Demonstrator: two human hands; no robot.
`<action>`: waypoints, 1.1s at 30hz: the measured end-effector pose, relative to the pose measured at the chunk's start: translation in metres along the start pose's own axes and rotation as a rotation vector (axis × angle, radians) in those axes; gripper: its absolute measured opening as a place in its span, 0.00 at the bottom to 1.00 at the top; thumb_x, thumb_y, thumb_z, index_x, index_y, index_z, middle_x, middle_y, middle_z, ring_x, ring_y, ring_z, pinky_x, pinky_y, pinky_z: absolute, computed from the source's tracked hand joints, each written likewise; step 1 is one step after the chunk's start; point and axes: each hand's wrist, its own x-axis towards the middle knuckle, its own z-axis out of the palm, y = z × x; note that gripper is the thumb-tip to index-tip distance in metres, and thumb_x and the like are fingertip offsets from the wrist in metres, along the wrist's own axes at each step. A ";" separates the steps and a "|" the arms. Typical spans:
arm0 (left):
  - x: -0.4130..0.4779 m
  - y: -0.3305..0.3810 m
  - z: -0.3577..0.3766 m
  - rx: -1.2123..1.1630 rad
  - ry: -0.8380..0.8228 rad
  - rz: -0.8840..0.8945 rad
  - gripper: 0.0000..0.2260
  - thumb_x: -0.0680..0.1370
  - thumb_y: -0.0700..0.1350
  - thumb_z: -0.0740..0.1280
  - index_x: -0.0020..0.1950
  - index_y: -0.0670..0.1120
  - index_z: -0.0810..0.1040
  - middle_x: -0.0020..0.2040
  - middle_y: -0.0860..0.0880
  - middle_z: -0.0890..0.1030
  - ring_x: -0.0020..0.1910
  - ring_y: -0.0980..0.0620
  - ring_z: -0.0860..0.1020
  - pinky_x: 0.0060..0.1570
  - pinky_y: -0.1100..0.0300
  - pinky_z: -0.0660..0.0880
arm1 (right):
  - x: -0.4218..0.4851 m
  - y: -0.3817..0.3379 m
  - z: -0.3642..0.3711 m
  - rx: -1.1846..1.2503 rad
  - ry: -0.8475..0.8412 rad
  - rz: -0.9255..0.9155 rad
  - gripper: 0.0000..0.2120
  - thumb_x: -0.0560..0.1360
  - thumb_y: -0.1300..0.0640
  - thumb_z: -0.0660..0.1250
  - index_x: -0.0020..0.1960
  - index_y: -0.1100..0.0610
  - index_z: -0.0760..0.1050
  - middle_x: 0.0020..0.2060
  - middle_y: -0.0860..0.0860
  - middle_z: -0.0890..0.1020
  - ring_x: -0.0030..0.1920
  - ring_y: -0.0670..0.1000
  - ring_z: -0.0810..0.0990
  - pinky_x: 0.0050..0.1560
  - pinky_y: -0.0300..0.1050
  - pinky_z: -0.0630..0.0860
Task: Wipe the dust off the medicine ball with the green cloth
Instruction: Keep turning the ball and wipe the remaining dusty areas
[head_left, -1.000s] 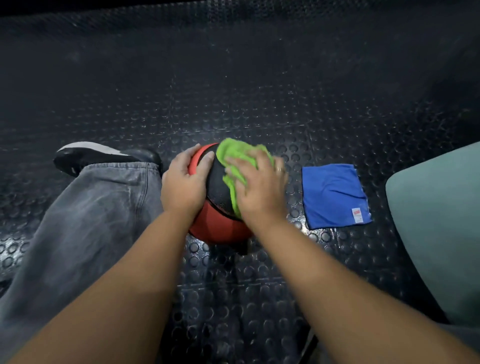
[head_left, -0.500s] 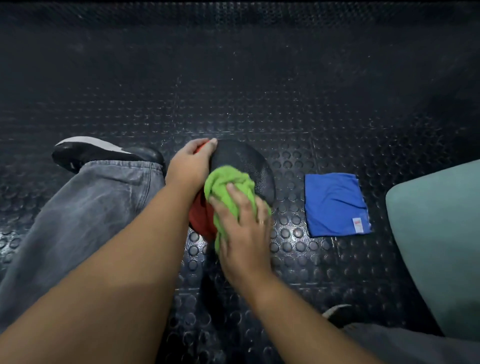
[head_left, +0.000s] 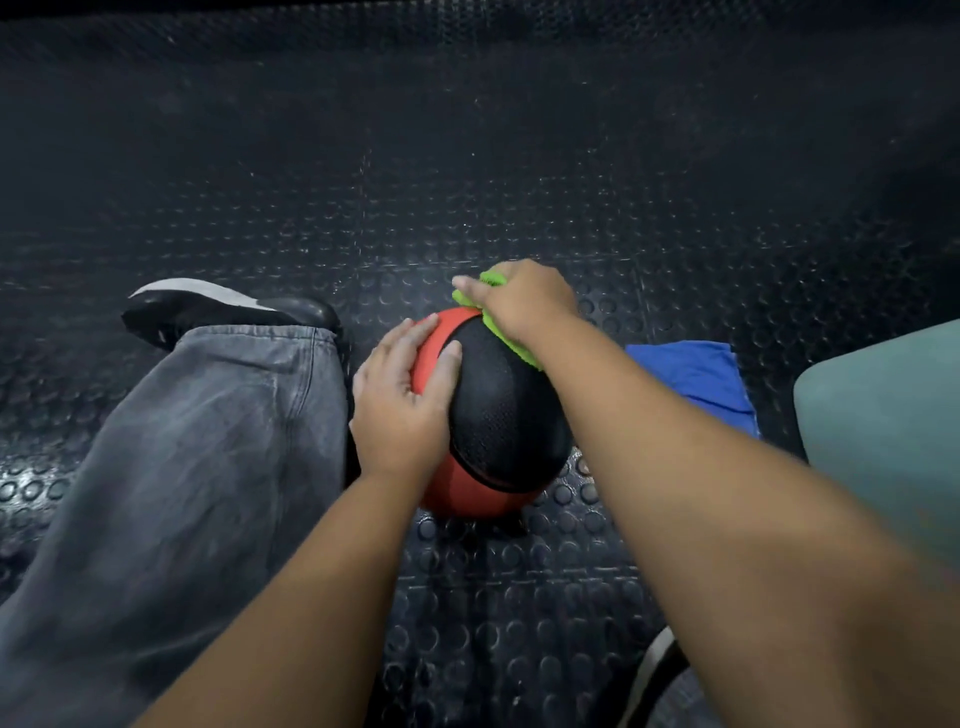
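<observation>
medicine ball (head_left: 498, 405) sits on studded floor mat (head_left: 519, 597). left hand (head_left: 402, 400) flat on its side, fingers spread, prob. to stop rolling; right hand (head_left: 524, 304) presses green cloth (head_left: 511, 345) on far top (fingers mostly hidden, cant tell curl).

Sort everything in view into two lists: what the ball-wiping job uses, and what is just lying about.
In use:
red and black rubber medicine ball
bright green cloth, on the ball's far side
left hand, on the ball
right hand, over that cloth

Lying about:
blue cloth, on the black studded floor right of the ball
pale green padded object, right edge
</observation>
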 end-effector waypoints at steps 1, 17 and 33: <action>0.006 0.000 -0.001 -0.021 0.000 -0.018 0.20 0.75 0.66 0.62 0.65 0.63 0.79 0.67 0.62 0.77 0.69 0.55 0.73 0.71 0.46 0.68 | -0.016 0.004 0.004 0.022 0.112 -0.080 0.19 0.74 0.35 0.61 0.55 0.46 0.79 0.53 0.50 0.80 0.57 0.57 0.76 0.50 0.47 0.71; 0.035 0.020 -0.024 0.171 -0.088 -0.083 0.21 0.74 0.68 0.57 0.61 0.60 0.76 0.69 0.49 0.73 0.72 0.45 0.68 0.72 0.40 0.63 | -0.154 0.093 0.037 0.307 0.583 0.012 0.11 0.78 0.51 0.64 0.59 0.51 0.77 0.54 0.52 0.71 0.54 0.53 0.71 0.50 0.41 0.64; -0.068 0.001 -0.019 0.094 0.057 -0.072 0.29 0.74 0.68 0.58 0.73 0.60 0.71 0.75 0.56 0.68 0.75 0.55 0.64 0.65 0.76 0.49 | -0.033 0.056 0.018 0.275 -0.096 0.253 0.19 0.79 0.45 0.60 0.67 0.52 0.73 0.63 0.54 0.75 0.62 0.59 0.74 0.57 0.46 0.70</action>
